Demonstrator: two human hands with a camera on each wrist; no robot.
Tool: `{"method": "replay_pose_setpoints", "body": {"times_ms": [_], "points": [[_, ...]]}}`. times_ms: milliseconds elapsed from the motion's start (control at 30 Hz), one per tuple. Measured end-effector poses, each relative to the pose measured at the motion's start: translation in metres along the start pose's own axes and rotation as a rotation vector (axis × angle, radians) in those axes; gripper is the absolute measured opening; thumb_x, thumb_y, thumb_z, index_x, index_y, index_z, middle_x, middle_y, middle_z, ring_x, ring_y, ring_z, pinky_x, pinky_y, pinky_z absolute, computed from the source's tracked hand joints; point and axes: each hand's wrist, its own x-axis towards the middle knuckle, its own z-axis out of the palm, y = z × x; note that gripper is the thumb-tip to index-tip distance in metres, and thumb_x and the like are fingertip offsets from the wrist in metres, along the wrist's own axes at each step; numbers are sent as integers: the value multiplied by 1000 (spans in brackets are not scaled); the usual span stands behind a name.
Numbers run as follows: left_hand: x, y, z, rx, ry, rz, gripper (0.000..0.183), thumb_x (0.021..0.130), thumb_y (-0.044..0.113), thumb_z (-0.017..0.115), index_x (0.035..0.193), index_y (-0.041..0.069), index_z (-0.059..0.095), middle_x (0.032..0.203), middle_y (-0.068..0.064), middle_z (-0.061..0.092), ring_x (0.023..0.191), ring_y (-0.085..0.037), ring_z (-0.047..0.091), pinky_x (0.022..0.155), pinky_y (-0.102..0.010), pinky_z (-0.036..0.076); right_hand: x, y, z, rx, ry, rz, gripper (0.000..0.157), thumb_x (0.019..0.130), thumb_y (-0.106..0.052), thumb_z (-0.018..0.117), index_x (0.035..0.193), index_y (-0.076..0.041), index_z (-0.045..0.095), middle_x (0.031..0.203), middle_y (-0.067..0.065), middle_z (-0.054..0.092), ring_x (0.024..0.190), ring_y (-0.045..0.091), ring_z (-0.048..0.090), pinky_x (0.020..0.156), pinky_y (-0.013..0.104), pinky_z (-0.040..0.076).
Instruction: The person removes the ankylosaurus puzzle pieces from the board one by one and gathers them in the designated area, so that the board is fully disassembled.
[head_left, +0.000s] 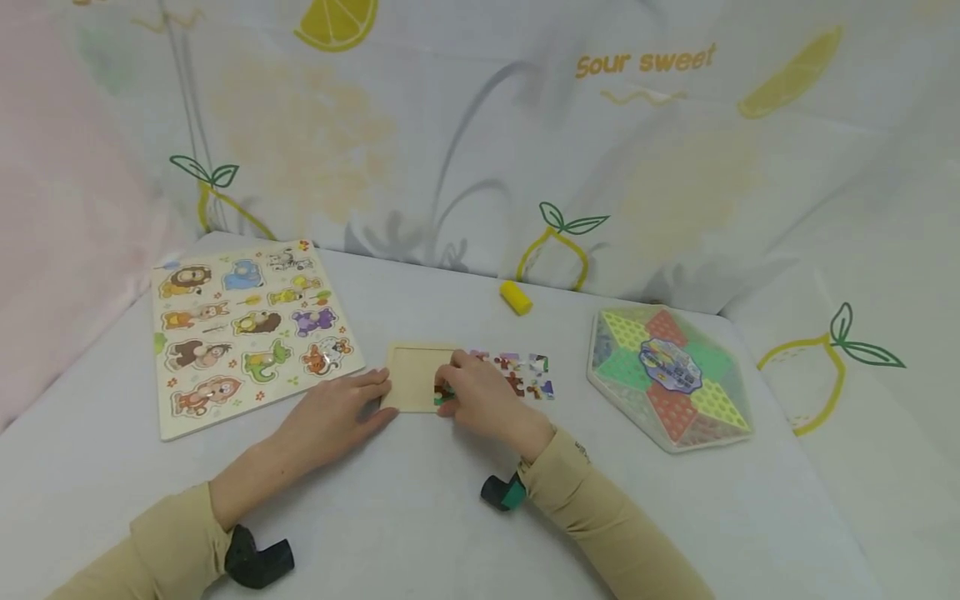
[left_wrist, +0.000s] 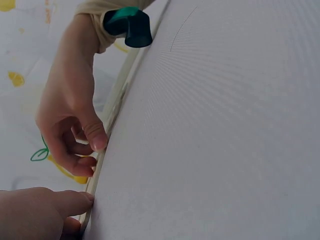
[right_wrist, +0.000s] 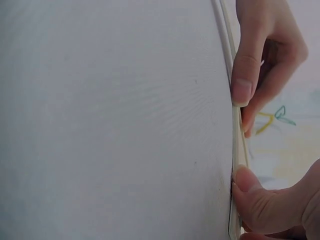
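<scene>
A shallow wooden puzzle tray [head_left: 412, 377] lies flat on the white table. My left hand [head_left: 333, 417] holds it at its left edge, thumb by the front corner. Over the tray's right end, my right hand [head_left: 483, 400] has bent fingers and seems to pinch a jigsaw piece [head_left: 441, 395], dark green and red, mostly covered by the fingers. Loose jigsaw pieces [head_left: 540, 388] lie just right of the tray, partly behind that hand. In the left wrist view, the tray's edge [left_wrist: 98, 172] runs beside both hands; the right wrist view shows this edge [right_wrist: 237, 145] too.
An animal picture board [head_left: 225, 383] lies at the left, close to my left forearm. A hexagonal Chinese checkers box [head_left: 671, 367] is at the right. Behind the pieces sits a small yellow cylinder [head_left: 516, 297]. Lemon-printed cloth [head_left: 420, 125] hangs behind the table.
</scene>
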Motion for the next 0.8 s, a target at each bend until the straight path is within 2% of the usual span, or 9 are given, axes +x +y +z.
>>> {"method": "replay_pose_setpoints", "body": {"times_ms": [500, 800], "points": [[1, 0, 0, 6, -5, -2, 38, 88, 26, 78, 117, 3, 73, 128, -14, 68, 118, -32, 65, 96, -49, 54, -2, 2, 3, 11, 34, -54, 25, 89, -19, 76, 108, -11, 62, 96, 6, 55, 70, 16, 50, 63, 25, 42], [0, 0, -1, 16, 1, 8, 37, 88, 25, 77, 117, 3, 73, 128, -14, 68, 118, -32, 66, 95, -49, 54, -1, 2, 4, 9, 12, -19, 27, 90, -19, 75, 112, -12, 60, 100, 5, 54, 69, 15, 49, 63, 23, 42]]}}
